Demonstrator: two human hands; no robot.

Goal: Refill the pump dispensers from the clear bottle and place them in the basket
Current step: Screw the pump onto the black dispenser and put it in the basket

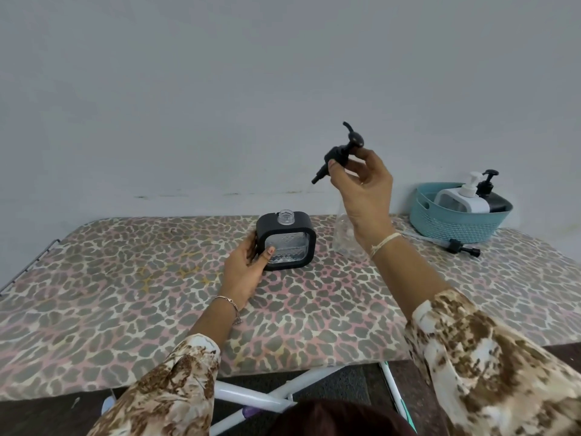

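A square black dispenser (290, 237) with a clear window and an open neck stands upright on the table. My left hand (248, 265) grips its left side. Above and to its right, my right hand (361, 184) holds the black pump head (341, 152) in the air, its tube end tilted down-left. The clear bottle (344, 237) stands just behind my right wrist, partly hidden. At the back right, a teal basket (452, 221) holds a white dispenser (462, 198) and a black dispenser (492, 196).
The table (125, 294) has a leopard-print cover and ends at a wall behind. Another pump part with a long clear tube (459, 247) lies in front of the basket. White folding legs (261, 398) show under the near edge.
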